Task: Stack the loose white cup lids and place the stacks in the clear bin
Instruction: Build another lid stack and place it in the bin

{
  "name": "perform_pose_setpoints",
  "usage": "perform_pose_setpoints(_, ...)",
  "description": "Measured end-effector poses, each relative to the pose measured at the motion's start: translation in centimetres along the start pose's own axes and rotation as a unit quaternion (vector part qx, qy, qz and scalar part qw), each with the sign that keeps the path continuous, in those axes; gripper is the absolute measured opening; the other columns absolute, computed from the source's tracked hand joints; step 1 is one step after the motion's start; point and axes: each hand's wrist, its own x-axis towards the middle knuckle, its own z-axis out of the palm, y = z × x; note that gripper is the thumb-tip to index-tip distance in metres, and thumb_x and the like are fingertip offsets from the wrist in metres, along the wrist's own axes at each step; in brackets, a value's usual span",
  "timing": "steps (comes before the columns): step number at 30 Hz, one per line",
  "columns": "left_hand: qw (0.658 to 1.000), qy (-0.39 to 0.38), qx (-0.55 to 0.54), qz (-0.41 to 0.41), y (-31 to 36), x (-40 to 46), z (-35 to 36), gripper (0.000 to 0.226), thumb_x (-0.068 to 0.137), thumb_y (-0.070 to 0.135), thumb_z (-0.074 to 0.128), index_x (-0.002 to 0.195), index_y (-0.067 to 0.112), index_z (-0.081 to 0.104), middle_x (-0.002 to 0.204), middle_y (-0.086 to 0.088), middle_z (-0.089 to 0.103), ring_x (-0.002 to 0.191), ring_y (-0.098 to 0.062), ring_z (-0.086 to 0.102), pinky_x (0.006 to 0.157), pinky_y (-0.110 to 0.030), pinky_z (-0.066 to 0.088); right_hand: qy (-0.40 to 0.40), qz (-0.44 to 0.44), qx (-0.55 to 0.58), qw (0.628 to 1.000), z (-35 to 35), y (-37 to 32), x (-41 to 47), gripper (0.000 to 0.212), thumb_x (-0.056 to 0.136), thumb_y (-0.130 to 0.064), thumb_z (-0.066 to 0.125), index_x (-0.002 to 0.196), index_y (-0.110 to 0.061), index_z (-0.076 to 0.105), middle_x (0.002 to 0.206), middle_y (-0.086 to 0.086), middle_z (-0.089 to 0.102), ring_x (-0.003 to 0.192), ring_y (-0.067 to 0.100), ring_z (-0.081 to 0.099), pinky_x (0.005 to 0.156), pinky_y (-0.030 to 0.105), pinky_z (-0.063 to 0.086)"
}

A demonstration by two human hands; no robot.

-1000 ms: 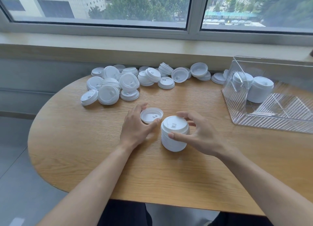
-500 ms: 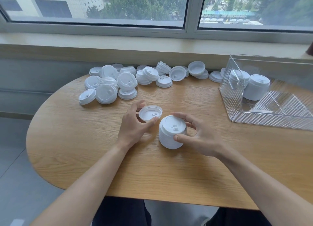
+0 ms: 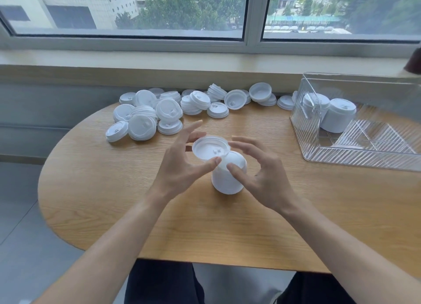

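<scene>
Overhead, round ribbed white lid (image 3: pixel 210 148)

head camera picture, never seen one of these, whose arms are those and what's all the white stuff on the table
There is no machine here. The camera sits on a person's head and looks forward and down, so the two bare arms coming in from the bottom are that person's own.

The left hand pinches a single lid by its rim, hollow side facing the camera and tilted, just above a stack of lids standing on the wooden table. The right hand has its thumb against the side of that stack, its other fingers curved near the top.

At the back of the table lies a pile of loose lids. On the right stands the clear bin, with two finished stacks already inside. A window is behind the table.
</scene>
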Motion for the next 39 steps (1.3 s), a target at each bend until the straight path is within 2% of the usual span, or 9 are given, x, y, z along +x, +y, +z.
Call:
perform_pose_setpoints(6,1.0,-0.018,0.002,0.02,2.4,0.5,0.3,0.087,0.079,0.048,0.087,0.152,0.032,0.043,0.129,0.016,0.066,0.122,-0.004,0.06,0.1,-0.028,0.051,0.053,-0.001,0.009,0.999,0.1,-0.5,-0.1,0.022,0.09,-0.032,0.081,0.109,-0.02,0.079,0.112,-0.013,0.075,0.112,0.009,0.068,0.099,0.033,0.052)
perform_pose_setpoints(10,0.998,0.007,0.016,0.064,2.8,-0.1,0.9,0.081,0.082,0.039,0.08,0.153,0.03,0.041,0.137,0.016,0.06,0.127,-0.01,0.058,0.102,-0.033,0.051,0.064,0.099,0.149,0.982,0.0,-0.7,-0.2,0.037,0.095,-0.041,0.075,0.129,-0.03,0.066,0.099,-0.01,0.08,0.1,0.012,0.075,0.095,0.033,0.056)
perform_pose_setpoints(14,0.994,0.003,0.064,0.084,2.8,-0.4,2.1,0.084,0.08,0.039,0.088,0.151,0.027,0.045,0.145,0.013,0.054,0.13,-0.012,0.053,0.101,-0.027,0.049,0.054,0.12,0.232,0.964,0.1,-0.9,-0.2,0.043,0.099,-0.041,0.069,0.137,-0.024,0.056,0.092,-0.001,0.081,0.093,0.017,0.078,0.093,0.029,0.057)
perform_pose_setpoints(21,0.998,0.046,0.038,-0.015,2.4,-0.1,1.7,0.074,0.075,0.052,0.089,0.137,0.028,0.058,0.123,0.016,0.066,0.109,0.0,0.061,0.086,-0.021,0.052,0.086,0.121,0.121,0.982,-0.7,0.0,-0.5,0.031,0.096,-0.039,0.07,0.125,-0.028,0.069,0.115,-0.014,0.074,0.108,0.007,0.068,0.094,0.029,0.055)
perform_pose_setpoints(25,0.995,0.048,0.031,-0.081,1.8,0.2,0.9,0.066,0.073,0.054,0.089,0.128,0.024,0.066,0.111,0.017,0.069,0.097,0.007,0.063,0.077,-0.015,0.053,-0.02,0.128,0.037,0.991,-0.7,1.0,-1.3,0.045,0.091,-0.03,0.079,0.134,-0.031,0.063,0.134,-0.022,0.06,0.128,-0.001,0.054,0.107,0.03,0.047)
perform_pose_setpoints(31,0.995,0.006,0.092,-0.048,1.7,-0.5,2.3,0.071,0.076,0.056,0.086,0.134,0.022,0.064,0.12,0.012,0.066,0.104,-0.004,0.062,0.085,-0.03,0.056,-0.036,0.147,0.053,0.987,0.2,1.5,-1.9,0.054,0.087,-0.039,0.083,0.137,-0.03,0.062,0.131,-0.02,0.065,0.125,-0.003,0.057,0.109,0.033,0.048)
perform_pose_setpoints(34,0.992,-0.002,0.117,-0.048,1.5,-0.9,2.9,0.074,0.075,0.06,0.084,0.136,0.023,0.062,0.125,0.012,0.061,0.114,-0.008,0.058,0.094,-0.036,0.054,-0.034,0.143,0.071,0.987,0.4,1.7,-2.1,0.07,0.081,-0.049,0.084,0.142,-0.029,0.057,0.135,-0.018,0.064,0.126,-0.002,0.058,0.106,0.027,0.048)
perform_pose_setpoints(36,0.991,-0.005,0.121,-0.051,1.4,-1.1,3.2,0.073,0.074,0.062,0.083,0.134,0.025,0.062,0.124,0.012,0.061,0.117,-0.009,0.056,0.094,-0.04,0.054,-0.03,0.154,0.09,0.984,0.3,1.9,-2.2,0.08,0.079,-0.044,0.08,0.15,-0.026,0.049,0.143,-0.017,0.058,0.13,-0.003,0.054,0.108,0.023,0.045)
perform_pose_setpoints(39,0.989,-0.006,0.139,-0.052,1.5,-1.5,3.7,0.076,0.073,0.07,0.079,0.134,0.029,0.061,0.125,0.015,0.059,0.121,-0.009,0.054,0.091,-0.041,0.055,-0.008,0.169,0.143,0.975,0.0,1.9,-2.0,0.07,0.085,-0.03,0.063,0.152,-0.026,0.047,0.146,-0.015,0.057,0.133,-0.001,0.053,0.11,0.024,0.043)
